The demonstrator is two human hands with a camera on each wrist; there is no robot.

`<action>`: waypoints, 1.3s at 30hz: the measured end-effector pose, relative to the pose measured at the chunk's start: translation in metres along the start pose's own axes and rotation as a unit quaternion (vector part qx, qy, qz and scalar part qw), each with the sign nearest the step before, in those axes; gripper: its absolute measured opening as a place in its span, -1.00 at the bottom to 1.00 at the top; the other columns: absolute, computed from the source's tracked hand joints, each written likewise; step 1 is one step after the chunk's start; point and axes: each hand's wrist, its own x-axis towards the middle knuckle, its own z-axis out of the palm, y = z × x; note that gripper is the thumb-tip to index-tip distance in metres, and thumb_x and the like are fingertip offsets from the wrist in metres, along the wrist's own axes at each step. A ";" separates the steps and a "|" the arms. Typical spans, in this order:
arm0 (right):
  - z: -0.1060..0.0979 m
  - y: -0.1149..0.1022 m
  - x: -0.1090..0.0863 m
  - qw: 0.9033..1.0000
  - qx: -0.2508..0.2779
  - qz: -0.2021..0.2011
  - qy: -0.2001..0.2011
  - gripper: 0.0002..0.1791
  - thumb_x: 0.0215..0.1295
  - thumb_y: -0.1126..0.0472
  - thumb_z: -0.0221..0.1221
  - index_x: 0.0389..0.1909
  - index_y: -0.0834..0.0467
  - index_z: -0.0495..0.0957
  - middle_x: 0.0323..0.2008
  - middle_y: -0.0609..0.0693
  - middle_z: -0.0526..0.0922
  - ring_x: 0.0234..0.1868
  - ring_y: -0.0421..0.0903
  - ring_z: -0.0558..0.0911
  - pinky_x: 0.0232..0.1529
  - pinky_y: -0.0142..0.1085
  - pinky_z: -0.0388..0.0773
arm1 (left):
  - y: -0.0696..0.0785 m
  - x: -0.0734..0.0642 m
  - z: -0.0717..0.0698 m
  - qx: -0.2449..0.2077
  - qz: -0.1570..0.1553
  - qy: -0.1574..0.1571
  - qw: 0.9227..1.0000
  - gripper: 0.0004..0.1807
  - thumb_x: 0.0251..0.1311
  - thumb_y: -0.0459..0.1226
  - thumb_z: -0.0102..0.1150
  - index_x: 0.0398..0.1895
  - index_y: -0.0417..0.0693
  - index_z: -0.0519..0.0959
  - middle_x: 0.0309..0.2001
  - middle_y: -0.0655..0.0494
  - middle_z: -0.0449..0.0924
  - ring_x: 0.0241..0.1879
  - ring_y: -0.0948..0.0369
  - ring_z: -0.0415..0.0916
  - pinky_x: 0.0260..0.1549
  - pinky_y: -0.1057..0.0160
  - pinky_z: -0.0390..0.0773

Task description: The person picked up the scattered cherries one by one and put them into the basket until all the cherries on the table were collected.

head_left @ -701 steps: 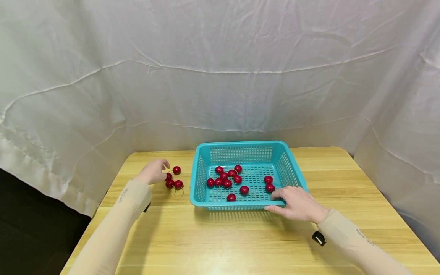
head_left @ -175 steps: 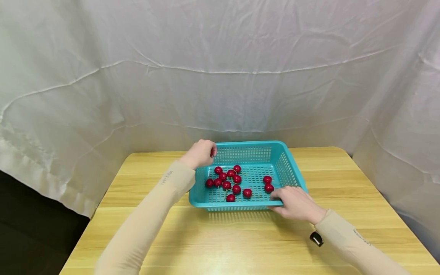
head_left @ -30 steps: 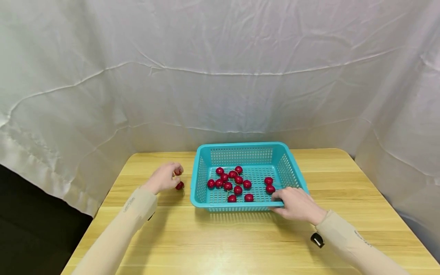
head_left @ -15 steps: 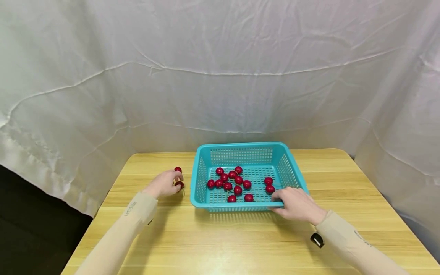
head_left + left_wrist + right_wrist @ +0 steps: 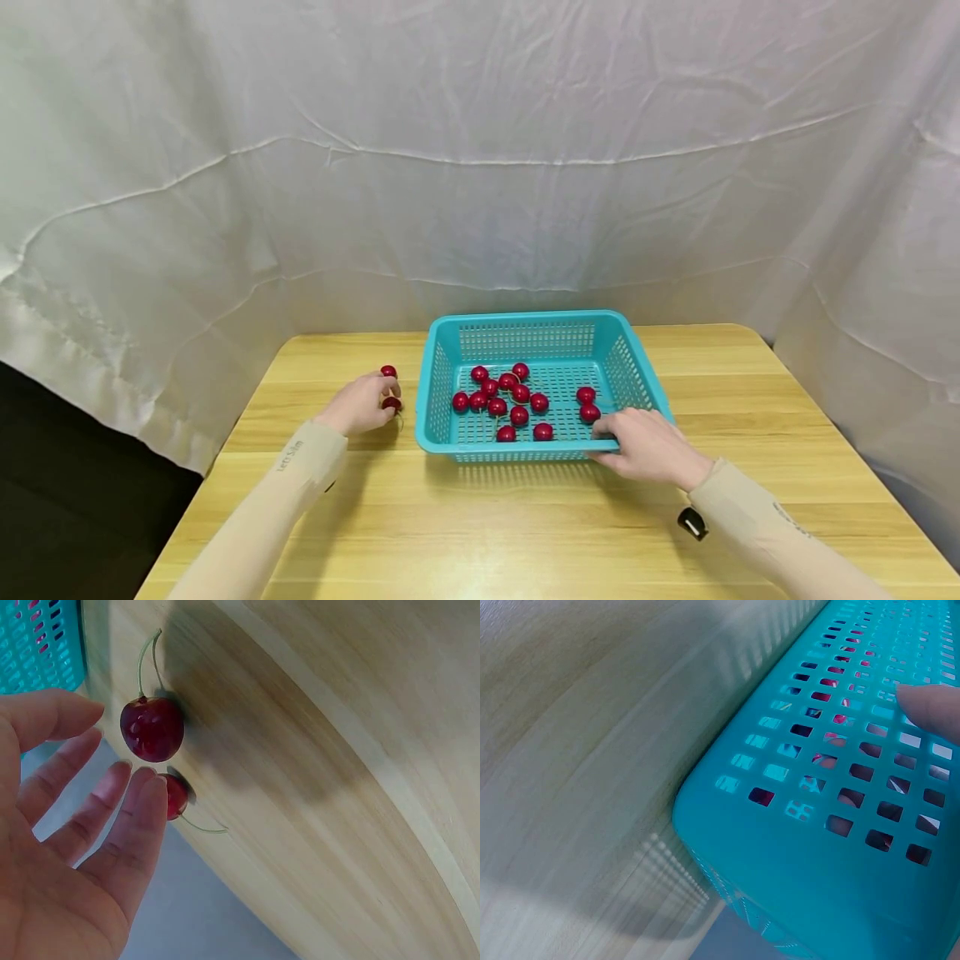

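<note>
My left hand [image 5: 358, 406] is just left of two red cherries with stems on the table. The nearer cherry [image 5: 152, 729] lies between thumb and fingertips in the left wrist view, without a visible grip on it. Beyond the fingertips is the farther cherry [image 5: 176, 798], partly hidden by them. My right hand [image 5: 647, 443] holds the near rim of a turquoise plastic basket [image 5: 517, 447] at its right end. The thumb [image 5: 930, 711] presses the outside wall, and the fingers reach inside. Several cherries [image 5: 519, 416] lie on the basket's floor, most of them left of centre.
A light wooden table [image 5: 480, 533] carries everything. Pale grey fabric [image 5: 480, 167] hangs behind it and along both sides. Dark space [image 5: 67, 492] lies past the table's left edge.
Since the oldest frame, fewer cherries lie on the table and more in the basket. Over the last second my left hand has come toward me, to the nearer cherry. The right hand keeps its hold.
</note>
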 end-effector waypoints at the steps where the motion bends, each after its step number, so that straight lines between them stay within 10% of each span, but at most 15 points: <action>1: 0.000 0.000 0.000 1.000 0.000 0.001 -0.001 -0.86 0.13 -0.04 0.42 -0.40 -0.11 0.68 -0.54 -0.33 0.58 -0.60 -0.39 0.33 -0.66 -0.47 0.24 | 0.000 0.000 0.000 0.003 -0.003 0.002 1.000 -0.77 0.16 -0.30 0.30 -0.11 -0.11 0.62 -0.13 -0.08 0.62 -0.18 0.05 0.54 -0.03 -0.03 0.63; 39: 0.000 0.000 0.000 1.000 -0.003 -0.003 0.005 -0.85 0.12 -0.04 0.43 -0.42 -0.12 0.68 -0.54 -0.32 0.59 -0.58 -0.39 0.35 -0.65 -0.48 0.25 | 0.010 0.006 0.014 0.018 -0.038 -0.052 0.998 -0.69 0.01 -0.36 0.33 -0.11 -0.08 0.62 -0.17 0.00 0.62 -0.15 0.08 0.52 0.04 -0.04 0.61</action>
